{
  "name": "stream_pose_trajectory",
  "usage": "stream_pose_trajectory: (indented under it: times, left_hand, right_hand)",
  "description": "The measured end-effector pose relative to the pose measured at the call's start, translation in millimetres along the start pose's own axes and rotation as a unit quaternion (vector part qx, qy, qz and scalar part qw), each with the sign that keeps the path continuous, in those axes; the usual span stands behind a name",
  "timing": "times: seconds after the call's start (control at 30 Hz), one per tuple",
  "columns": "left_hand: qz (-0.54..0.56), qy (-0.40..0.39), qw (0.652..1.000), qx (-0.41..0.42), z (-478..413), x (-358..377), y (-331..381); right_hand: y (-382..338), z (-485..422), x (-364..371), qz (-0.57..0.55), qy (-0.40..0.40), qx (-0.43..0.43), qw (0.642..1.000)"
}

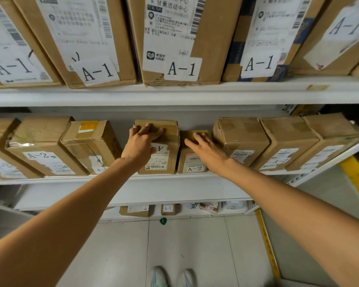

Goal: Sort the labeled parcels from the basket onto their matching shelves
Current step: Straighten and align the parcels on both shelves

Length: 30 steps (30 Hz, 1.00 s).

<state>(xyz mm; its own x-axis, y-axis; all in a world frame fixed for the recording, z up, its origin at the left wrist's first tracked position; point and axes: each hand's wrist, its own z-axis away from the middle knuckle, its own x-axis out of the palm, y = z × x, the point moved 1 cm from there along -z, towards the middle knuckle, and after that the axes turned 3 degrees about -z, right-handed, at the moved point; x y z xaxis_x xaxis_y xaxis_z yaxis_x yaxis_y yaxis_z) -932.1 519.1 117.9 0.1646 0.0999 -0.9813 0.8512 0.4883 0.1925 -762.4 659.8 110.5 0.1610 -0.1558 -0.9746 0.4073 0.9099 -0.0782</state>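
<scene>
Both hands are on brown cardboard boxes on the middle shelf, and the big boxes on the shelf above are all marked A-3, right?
Not quite. In the head view, the large brown cardboard boxes above are marked A-1, not A-3. The rest holds: the left hand and right hand are on smaller brown cardboard parcels on the middle white shelf.

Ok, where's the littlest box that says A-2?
The small A-2 box sits on the middle shelf near the centre of the head view, under the right hand, with the taller box the left hand touches on its left.
</scene>
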Motion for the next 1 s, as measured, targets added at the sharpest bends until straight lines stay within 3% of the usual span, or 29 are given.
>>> stream_pose_trajectory:
  times: [0.23,0.37,0.5,0.77,1.0]
  left_hand:
    - [-0.033,-0.043,0.998,0.026,-2,-5,-5]
    - [-0.001,0.000,0.999,0.042,20,-30,-19]
    - [-0.028,0.018,0.999,0.007,54,-56,-59]
    - [-0.096,0.000,0.990,-0.103,117,-81,-182]
    - [-0.091,0.009,0.990,-0.112,108,-84,-259]
  right_hand:
    - [2,4,5,-0.042,0.039,0.017,0.998]
    - [-20,-12,-7,-0.070,0.152,-0.023,0.986]
    - [-69,-34,-25,-0.072,0.199,-0.099,0.972]
    - [-194,-76,-31,-0.058,0.173,-0.154,0.971]
    - [-257,-120,-29,-0.032,0.147,-0.095,0.984]
